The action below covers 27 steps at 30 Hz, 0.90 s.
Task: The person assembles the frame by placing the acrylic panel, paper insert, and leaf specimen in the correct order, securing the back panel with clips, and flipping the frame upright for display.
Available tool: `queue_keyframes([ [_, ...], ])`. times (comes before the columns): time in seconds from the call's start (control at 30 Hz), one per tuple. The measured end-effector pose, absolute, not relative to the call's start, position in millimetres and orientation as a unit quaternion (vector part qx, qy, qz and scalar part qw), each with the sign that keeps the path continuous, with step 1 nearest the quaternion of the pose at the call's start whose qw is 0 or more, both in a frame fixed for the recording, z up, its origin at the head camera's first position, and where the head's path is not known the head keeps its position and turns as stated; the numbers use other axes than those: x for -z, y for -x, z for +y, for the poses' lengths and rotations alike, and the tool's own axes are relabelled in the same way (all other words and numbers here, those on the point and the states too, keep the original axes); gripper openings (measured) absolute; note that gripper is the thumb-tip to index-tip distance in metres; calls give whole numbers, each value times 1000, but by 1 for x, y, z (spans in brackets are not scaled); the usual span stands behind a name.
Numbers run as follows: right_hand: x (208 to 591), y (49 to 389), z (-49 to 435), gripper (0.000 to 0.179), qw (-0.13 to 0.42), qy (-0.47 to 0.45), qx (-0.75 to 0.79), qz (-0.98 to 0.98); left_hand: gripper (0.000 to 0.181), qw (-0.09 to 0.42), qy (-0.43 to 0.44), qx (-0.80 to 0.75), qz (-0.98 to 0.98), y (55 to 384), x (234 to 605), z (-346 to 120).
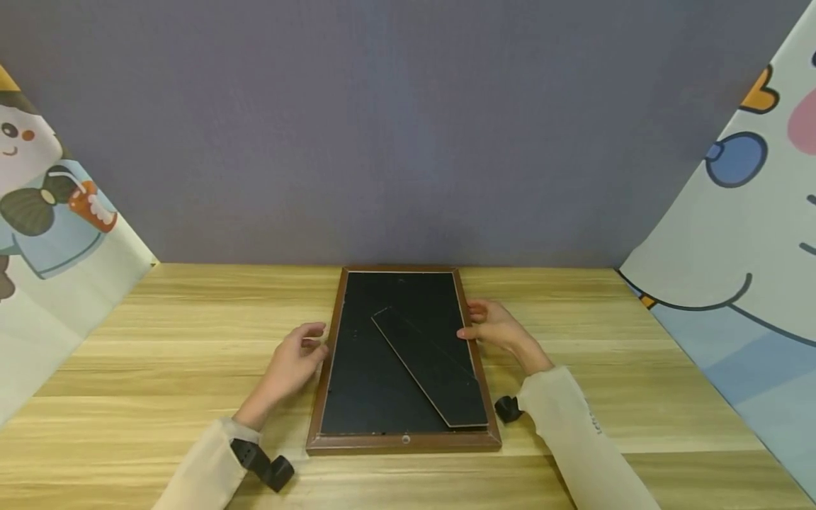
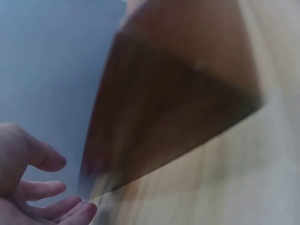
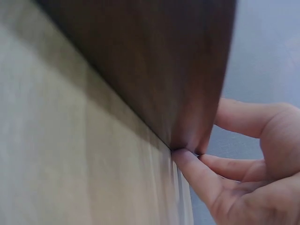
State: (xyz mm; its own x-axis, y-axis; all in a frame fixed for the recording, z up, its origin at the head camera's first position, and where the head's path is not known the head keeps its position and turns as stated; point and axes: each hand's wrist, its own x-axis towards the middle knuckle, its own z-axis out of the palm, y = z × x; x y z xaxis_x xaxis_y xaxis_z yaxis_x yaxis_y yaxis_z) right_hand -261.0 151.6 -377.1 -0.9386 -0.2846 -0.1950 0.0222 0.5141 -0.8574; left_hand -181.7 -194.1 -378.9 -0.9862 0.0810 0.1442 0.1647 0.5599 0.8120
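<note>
A brown picture frame (image 1: 404, 443) lies on the table with its black back facing up. A black stand flap (image 1: 427, 368) crosses that back at a slant, its wider end near the lower right corner. My right hand (image 1: 500, 329) pinches the frame's right side, thumb over the top edge and fingers low against the outer side. In the right wrist view the fingertips (image 3: 186, 157) are at the frame's bottom edge. Beside the left side is my left hand (image 1: 296, 361), its fingers loosely bent; the left wrist view shows nothing between thumb and fingers.
The wood-grain table (image 1: 210, 326) runs back to a grey panel (image 1: 395, 142). Cartoon-printed walls stand at the left (image 1: 51, 184) and right (image 1: 733, 234). Each wrist wears a small black camera, one on the left sleeve (image 1: 204, 460).
</note>
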Motion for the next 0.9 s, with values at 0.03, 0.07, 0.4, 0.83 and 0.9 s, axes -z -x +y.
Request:
queue_keyframes([
  [0.03,377,261,152,78,158,78,489,854,39,35,63,471,-879,184,380,-195],
  [0.07,376,260,152,77,160,79,492,852,39,26,57,477,-877,186,381,-197],
  [0.4,370,254,153,71,203,21,536,819,44,-43,17,524,-850,211,385,-198],
  [0.83,363,246,158,80,252,30,509,822,48,-81,52,532,-841,218,387,-195],
  [0.9,364,245,157,77,247,35,504,827,48,-87,53,534,-840,218,387,-196],
])
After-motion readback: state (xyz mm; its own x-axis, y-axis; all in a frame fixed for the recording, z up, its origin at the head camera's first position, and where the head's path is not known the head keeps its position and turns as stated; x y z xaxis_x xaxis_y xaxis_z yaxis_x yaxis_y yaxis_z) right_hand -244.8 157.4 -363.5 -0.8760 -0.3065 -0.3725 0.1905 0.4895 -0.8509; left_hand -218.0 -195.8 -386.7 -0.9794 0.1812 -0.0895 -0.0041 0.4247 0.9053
